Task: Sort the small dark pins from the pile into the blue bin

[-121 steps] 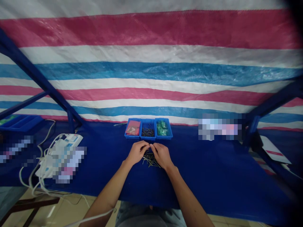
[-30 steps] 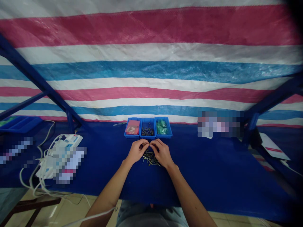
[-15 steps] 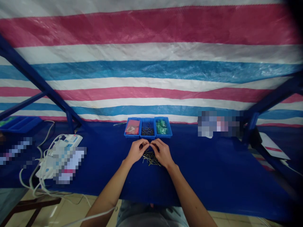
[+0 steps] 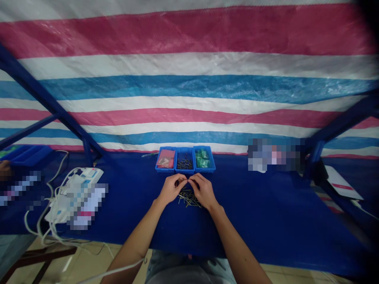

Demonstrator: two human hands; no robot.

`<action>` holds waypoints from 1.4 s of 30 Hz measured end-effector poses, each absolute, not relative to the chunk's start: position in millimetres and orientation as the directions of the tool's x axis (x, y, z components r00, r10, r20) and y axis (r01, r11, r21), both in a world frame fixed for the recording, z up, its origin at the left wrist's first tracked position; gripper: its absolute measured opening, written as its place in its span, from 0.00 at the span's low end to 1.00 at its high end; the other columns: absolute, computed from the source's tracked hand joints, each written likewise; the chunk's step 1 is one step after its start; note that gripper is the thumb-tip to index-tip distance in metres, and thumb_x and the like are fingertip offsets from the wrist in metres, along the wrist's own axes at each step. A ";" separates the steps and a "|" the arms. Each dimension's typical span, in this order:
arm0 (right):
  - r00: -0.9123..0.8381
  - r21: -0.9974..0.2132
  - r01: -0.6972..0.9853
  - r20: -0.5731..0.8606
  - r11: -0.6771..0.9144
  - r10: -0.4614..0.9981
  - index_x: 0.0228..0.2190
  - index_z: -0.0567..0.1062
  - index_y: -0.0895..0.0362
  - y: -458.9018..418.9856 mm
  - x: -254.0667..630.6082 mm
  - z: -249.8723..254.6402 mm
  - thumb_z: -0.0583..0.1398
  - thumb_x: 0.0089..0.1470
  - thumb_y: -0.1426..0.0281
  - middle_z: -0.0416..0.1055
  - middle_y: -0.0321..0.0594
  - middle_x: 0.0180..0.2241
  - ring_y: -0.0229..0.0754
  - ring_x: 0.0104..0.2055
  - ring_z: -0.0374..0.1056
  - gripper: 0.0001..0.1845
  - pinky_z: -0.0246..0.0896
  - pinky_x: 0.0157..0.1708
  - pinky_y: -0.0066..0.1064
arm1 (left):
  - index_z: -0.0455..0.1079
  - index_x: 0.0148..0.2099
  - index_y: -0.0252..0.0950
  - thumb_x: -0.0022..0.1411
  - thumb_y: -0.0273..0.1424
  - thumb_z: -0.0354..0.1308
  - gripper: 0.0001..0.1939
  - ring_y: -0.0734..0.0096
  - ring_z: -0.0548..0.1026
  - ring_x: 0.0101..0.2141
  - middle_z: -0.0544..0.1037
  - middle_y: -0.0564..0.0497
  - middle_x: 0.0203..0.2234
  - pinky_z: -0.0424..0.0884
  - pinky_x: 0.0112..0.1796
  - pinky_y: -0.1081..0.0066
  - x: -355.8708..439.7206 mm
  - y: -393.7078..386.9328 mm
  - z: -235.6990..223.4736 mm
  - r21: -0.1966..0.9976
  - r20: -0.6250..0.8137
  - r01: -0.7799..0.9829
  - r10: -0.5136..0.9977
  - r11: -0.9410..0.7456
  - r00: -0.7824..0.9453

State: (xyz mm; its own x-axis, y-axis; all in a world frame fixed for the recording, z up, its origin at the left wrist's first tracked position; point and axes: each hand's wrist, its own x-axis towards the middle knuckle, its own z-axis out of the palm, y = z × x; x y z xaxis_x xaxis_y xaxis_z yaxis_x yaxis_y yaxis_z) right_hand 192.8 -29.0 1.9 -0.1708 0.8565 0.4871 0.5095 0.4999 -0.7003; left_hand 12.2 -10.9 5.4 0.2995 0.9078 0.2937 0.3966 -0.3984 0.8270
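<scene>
My left hand (image 4: 172,188) and my right hand (image 4: 202,190) meet at their fingertips above the table, both closed in a pinch. Whatever lies between the fingers is too small or hidden to make out. Just below them, a loose pile of thin metal screws or nails (image 4: 188,198) lies on the blue tabletop, partly covered by my hands. Directly beyond stand three blue bins side by side. The left bin (image 4: 166,170) holds a red piece and small pale packets. Dark screws or nails fill the middle bin (image 4: 185,171), and green packets the right bin (image 4: 205,170).
A white power strip (image 4: 89,179) with tangled white cables (image 4: 51,221) lies on the left. Another blue tray (image 4: 35,156) sits far left, with another person's hand (image 4: 4,170) near it. Blue frame bars (image 4: 59,110) rise at both sides before a striped sheet (image 4: 189,90).
My hands stay pinched together in nearly the same place, with only slight finger shifts. At the far left, another person's hand has come into view. The camera view has shifted slightly.
</scene>
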 end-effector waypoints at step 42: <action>-0.189 -0.687 0.515 0.492 0.512 0.850 0.42 0.76 0.53 -28.0 192.9 1.8 0.57 0.64 0.66 0.73 0.40 0.34 0.41 0.33 0.69 0.09 0.65 0.36 0.31 | 0.74 0.38 0.33 0.69 0.37 0.54 0.14 0.73 0.72 0.27 0.77 0.51 0.27 0.64 0.31 0.75 10.1 -9.6 6.4 0.830 0.298 0.379 0.900 -0.409 0.318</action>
